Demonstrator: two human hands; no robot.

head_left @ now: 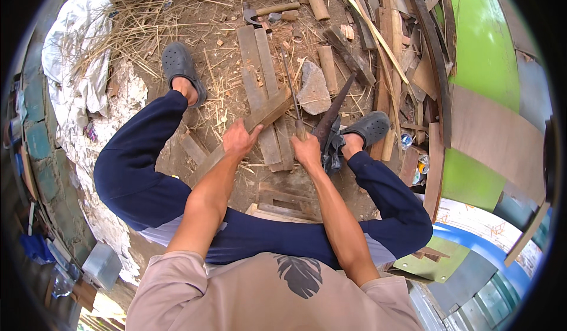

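Observation:
My left hand [237, 139] is closed around a wooden board [269, 110], which slants up to the right across two planks on the ground. In my right hand [307, 151] is the wooden handle of a long-bladed tool [288, 77]. Its thin blade points away from me and shows nearly edge-on, so its kind is unclear. The blade stands close to the board's right end; whether they touch I cannot tell. Beneath the board lie the two flat planks [255, 71]. Right of my right hand, a dark, rusty tapered blade [338, 108] rests by black plastic [334, 148].
A grey stone [313, 89] sits beyond my right hand. Farther off lie a hammer [250, 15] and a short wood piece [318, 5]. Timber strips [387, 65] pile up on the right. Dry straw [153, 18] and white cloth [77, 47] lie at the far left.

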